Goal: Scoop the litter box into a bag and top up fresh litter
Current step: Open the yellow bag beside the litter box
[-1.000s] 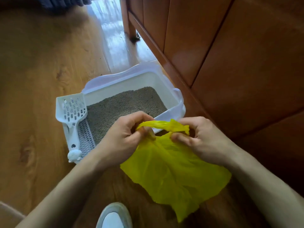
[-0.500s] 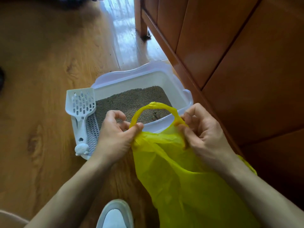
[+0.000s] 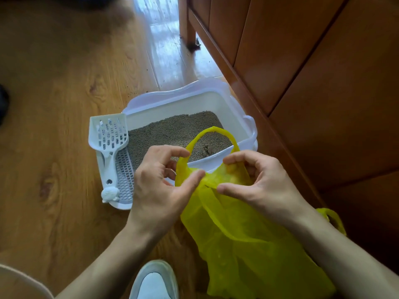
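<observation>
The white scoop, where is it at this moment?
In the head view, the white scoop lies on the left edge of the litter box, beside the grey litter, just left of the left hand; no hand touches it.

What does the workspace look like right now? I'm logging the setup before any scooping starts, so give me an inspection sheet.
Surface: wooden floor, scattered specks near the cabinet leg.
Job's things: litter box holds grey litter with a clump; white scoop rests on its left rim; yellow bag being opened.
Clutter: nothing seen.
Hands: left hand and right hand pinch the bag's mouth.
Cables: nothing seen.
Surroundings: wooden cabinet on the right; shoe below.
</observation>
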Available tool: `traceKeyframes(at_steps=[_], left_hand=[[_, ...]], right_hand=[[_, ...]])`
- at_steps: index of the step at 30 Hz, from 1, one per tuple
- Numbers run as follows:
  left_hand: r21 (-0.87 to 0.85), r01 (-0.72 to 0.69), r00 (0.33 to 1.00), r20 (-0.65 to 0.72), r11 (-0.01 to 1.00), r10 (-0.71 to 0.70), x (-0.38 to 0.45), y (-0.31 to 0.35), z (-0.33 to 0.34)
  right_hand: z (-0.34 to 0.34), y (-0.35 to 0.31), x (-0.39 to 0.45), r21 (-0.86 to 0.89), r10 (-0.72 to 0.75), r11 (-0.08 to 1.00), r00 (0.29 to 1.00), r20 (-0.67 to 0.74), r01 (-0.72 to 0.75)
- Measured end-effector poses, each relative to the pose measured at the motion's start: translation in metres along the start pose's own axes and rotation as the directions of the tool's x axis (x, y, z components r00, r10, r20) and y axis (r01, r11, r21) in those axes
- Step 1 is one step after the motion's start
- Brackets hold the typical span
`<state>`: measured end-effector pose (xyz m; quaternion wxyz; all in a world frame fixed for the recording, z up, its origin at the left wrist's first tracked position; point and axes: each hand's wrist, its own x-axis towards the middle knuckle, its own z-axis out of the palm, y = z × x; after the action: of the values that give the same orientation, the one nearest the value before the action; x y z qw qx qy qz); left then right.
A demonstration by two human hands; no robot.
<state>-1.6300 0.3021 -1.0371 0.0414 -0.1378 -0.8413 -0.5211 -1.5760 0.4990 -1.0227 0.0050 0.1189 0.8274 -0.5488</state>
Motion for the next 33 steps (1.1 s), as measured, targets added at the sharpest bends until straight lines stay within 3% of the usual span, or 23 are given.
traceKeyframes(at_steps=[6, 10, 17, 21, 26, 33], left_hand=[[0.25, -0.081, 0.991, 0.122, 0.965, 0.052, -0.012, -0.003, 0.004], [0.237, -0.133, 0.988, 0.103, 0.962, 0.111, -0.014, -0.011, 0.001], [0.292, -0.217, 0.976, 0.063, 0.932, 0.207, -0.005, -0.021, -0.007], [0.244, -0.266, 0.962, 0.134, 0.933, 0.239, 0.002, -0.021, -0.011], [0.101, -0.178, 0.973, 0.163, 0.979, 0.16, 0.006, -0.018, -0.014], [0.11, -0.076, 0.994, 0.086, 0.991, 0.067, 0.007, -0.027, -0.008]], right_hand=[[0.005, -0.003, -0.001, -0.137, -0.004, 0.991, 1.0, -0.003, 0.004], [0.002, -0.005, -0.002, -0.312, -0.051, 0.949, 0.998, -0.03, 0.039], [-0.005, 0.004, 0.001, -0.418, -0.116, 0.903, 0.993, -0.02, 0.097], [-0.009, 0.01, 0.002, -0.511, -0.192, 0.846, 0.981, -0.029, 0.151], [-0.017, 0.0, -0.001, -0.397, -0.271, 0.885, 0.962, -0.018, 0.242], [-0.019, 0.009, -0.004, -0.359, -0.154, 0.923, 0.988, -0.016, 0.139]])
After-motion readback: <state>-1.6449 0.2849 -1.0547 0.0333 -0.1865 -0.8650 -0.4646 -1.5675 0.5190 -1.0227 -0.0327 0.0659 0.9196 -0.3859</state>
